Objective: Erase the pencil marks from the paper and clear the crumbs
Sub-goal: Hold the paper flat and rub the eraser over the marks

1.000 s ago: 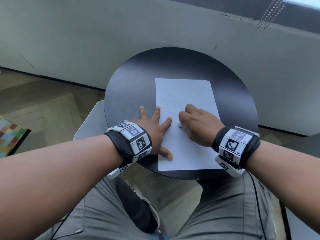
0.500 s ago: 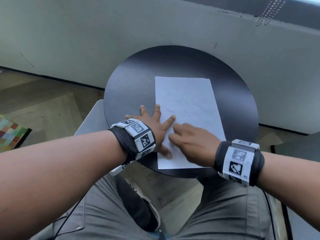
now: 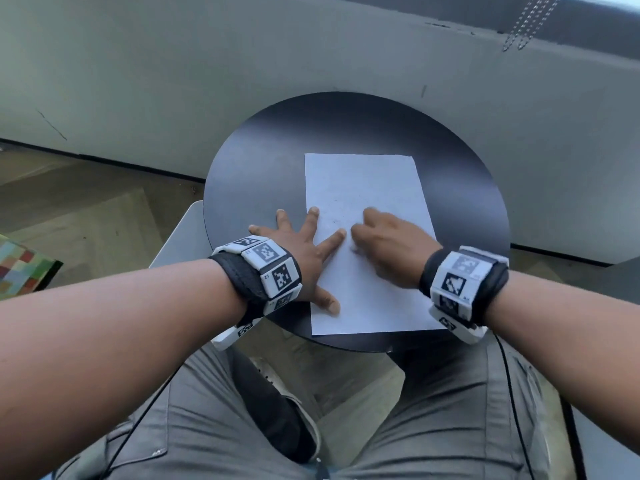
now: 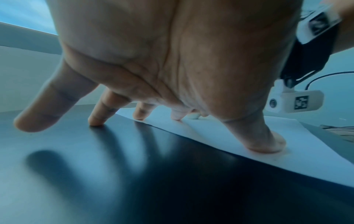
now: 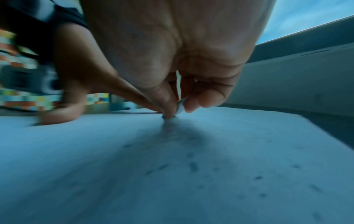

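A white sheet of paper (image 3: 363, 188) lies on the round black table (image 3: 263, 161). My left hand (image 3: 304, 244) is spread flat, its thumb and two fingers pressing the sheet's left edge (image 4: 210, 133), the other fingers on the table. My right hand (image 3: 384, 237) sits on the middle of the sheet, fingers curled and pinching a small white eraser (image 5: 180, 106) against the paper. Faint pencil marks and dark crumbs (image 5: 193, 166) dot the sheet near that hand. In the head view the eraser is hidden under the fingers.
The table stands close to a grey wall (image 3: 311, 46). A white chair seat (image 3: 180, 237) shows at the table's left edge, and my knees in grey trousers (image 3: 433, 427) are below it. A multicoloured rug (image 3: 20, 268) lies on the floor far left.
My right hand slid down and left toward me over the sheet, then back up to the middle. The left hand has stayed pressing the paper's left edge.
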A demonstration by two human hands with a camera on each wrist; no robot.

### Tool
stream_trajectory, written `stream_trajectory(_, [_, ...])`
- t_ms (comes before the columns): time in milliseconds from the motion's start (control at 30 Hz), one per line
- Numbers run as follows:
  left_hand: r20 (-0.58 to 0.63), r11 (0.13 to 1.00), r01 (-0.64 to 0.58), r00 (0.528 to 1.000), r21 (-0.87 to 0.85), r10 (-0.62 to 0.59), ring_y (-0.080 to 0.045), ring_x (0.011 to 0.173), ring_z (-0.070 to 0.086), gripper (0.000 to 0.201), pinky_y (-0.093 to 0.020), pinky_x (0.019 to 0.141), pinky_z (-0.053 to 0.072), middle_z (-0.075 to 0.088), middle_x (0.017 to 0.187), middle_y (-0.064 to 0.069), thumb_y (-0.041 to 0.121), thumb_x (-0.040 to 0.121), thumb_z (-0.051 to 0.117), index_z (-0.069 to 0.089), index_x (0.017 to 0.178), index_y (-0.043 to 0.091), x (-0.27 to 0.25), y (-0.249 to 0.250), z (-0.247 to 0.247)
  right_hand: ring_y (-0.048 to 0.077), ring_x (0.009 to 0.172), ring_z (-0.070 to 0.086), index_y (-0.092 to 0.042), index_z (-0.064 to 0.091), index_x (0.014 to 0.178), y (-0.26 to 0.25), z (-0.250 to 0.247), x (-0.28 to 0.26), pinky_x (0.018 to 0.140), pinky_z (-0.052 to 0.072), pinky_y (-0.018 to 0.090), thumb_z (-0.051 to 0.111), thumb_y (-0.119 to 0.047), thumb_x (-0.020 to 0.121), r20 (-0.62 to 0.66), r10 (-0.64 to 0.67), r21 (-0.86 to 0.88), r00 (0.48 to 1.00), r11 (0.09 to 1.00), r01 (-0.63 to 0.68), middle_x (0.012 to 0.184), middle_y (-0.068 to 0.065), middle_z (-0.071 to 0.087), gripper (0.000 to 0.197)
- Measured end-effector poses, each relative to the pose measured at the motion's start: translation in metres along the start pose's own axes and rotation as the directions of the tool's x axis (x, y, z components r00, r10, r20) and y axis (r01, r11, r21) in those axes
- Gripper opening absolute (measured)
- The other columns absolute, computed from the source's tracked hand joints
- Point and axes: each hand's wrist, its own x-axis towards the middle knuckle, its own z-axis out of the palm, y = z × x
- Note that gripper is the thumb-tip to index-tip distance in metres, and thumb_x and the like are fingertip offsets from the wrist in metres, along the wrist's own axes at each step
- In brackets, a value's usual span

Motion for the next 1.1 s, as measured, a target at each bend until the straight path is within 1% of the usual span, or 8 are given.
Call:
stream_trajectory(67, [0.004, 1.0, 0.005, 1.0, 0.005, -0.005, -0.059, 0.147, -0.001, 0.131, -0.082, 0.1, 0.026, -0.024, 0.166, -0.005, 0.099, 0.055, 0.054, -0.019, 0.152, 0.051, 0.0, 0.002, -0.001, 0.031, 0.087, 0.051, -0.011, 0.05, 0.102, 0.011, 0.0, 0.003, 0.061, 0.035, 0.034, 0.046, -0.006, 0.087, -0.069, 0.078, -0.015, 0.995, 0.997, -0.08, 0.103, 0.009, 0.043, 0.016])
stream_trajectory(233, [0.056, 1.0, 0.011, 0.998, 0.012, -0.012, -0.063, 0.145, -0.002, 0.131, -0.08, 0.101, 0.029, -0.027, 0.165, -0.008, 0.095, 0.056, 0.061, -0.021, 0.15, 0.055, 0.003, 0.007, -0.01, 0.026, 0.072, 0.049, -0.016, 0.048, 0.086, -0.013, 0.023, -0.028, 0.053, 0.034, 0.031, 0.064, -0.001, 0.074, 0.015, -0.335, -0.004, 0.942, 0.942, 0.335, 0.091, 0.01, 0.047, 0.026])
stream_trajectory(367, [0.056, 1.0, 0.01, 0.998, 0.015, -0.011, -0.064, 0.145, 0.0, 0.132, -0.08, 0.099, 0.031, -0.026, 0.165, -0.008, 0.095, 0.053, 0.063, -0.019, 0.149, 0.057, 0.004, 0.007, -0.011, 0.026, 0.081, 0.048, -0.014, 0.048, 0.097, 0.021, 0.005, -0.005, 0.06, 0.035, 0.034, 0.05, -0.008, 0.086, -0.043, -0.057, -0.009, 0.997, 0.998, 0.056, 0.097, 0.007, 0.043, 0.013])
stream_trajectory(433, [0.059, 1.0, 0.014, 0.998, 0.018, -0.015, -0.064, 0.145, 0.0, 0.132, -0.08, 0.099, 0.031, -0.026, 0.165, -0.008, 0.095, 0.053, 0.063, -0.02, 0.148, 0.058, 0.003, 0.006, -0.011, 0.029, 0.083, 0.051, -0.012, 0.048, 0.098, 0.019, 0.004, -0.006, 0.061, 0.037, 0.033, 0.048, -0.009, 0.087, -0.094, -0.032, -0.018, 0.995, 0.999, 0.03, 0.099, 0.009, 0.045, 0.012])
stream_trajectory(567, [0.073, 1.0, 0.004, 0.997, 0.002, -0.004, -0.065, 0.144, -0.002, 0.131, -0.08, 0.1, 0.031, -0.028, 0.164, -0.01, 0.095, 0.053, 0.064, -0.02, 0.147, 0.059, 0.005, 0.008, -0.012, 0.027, 0.068, 0.049, -0.014, 0.046, 0.088, -0.016, 0.028, -0.033, 0.048, 0.038, 0.03, 0.066, 0.003, 0.066, -0.02, -0.364, -0.043, 0.931, 0.931, 0.363, 0.091, 0.009, 0.046, 0.035])
stream_trajectory(767, [0.092, 1.0, 0.012, 0.996, 0.017, -0.013, -0.066, 0.143, -0.002, 0.131, -0.078, 0.101, 0.033, -0.028, 0.164, -0.01, 0.093, 0.054, 0.065, -0.021, 0.147, 0.06, 0.003, 0.009, -0.016, 0.028, 0.088, 0.05, -0.014, 0.05, 0.106, 0.023, 0.002, -0.007, 0.062, 0.037, 0.034, 0.05, -0.003, 0.081, -0.047, -0.005, -0.035, 0.999, 0.999, 0.003, 0.103, 0.007, 0.043, 0.027])
stream_trajectory(933, [0.118, 1.0, 0.016, 0.993, 0.005, -0.017, -0.066, 0.143, -0.003, 0.131, -0.077, 0.102, 0.034, -0.03, 0.163, -0.013, 0.09, 0.054, 0.07, -0.02, 0.146, 0.063, 0.004, 0.013, -0.019, 0.027, 0.071, 0.051, -0.013, 0.054, 0.089, -0.017, 0.023, -0.037, 0.049, 0.044, 0.034, 0.068, 0.001, 0.069, 0.008, -0.338, -0.05, 0.941, 0.94, 0.338, 0.091, 0.009, 0.049, 0.029])
stream_trajectory(1100, [0.096, 0.998, 0.013, 0.995, 0.058, -0.018, -0.062, 0.145, 0.004, 0.131, -0.078, 0.102, 0.032, -0.022, 0.165, -0.017, 0.092, 0.053, 0.068, -0.019, 0.146, 0.061, 0.003, 0.014, -0.021, 0.028, 0.088, 0.051, -0.016, 0.053, 0.107, 0.029, 0.006, -0.013, 0.064, 0.047, 0.038, 0.05, -0.006, 0.085, -0.037, 0.022, -0.056, 0.999, 0.998, -0.024, 0.102, 0.005, 0.042, 0.024])
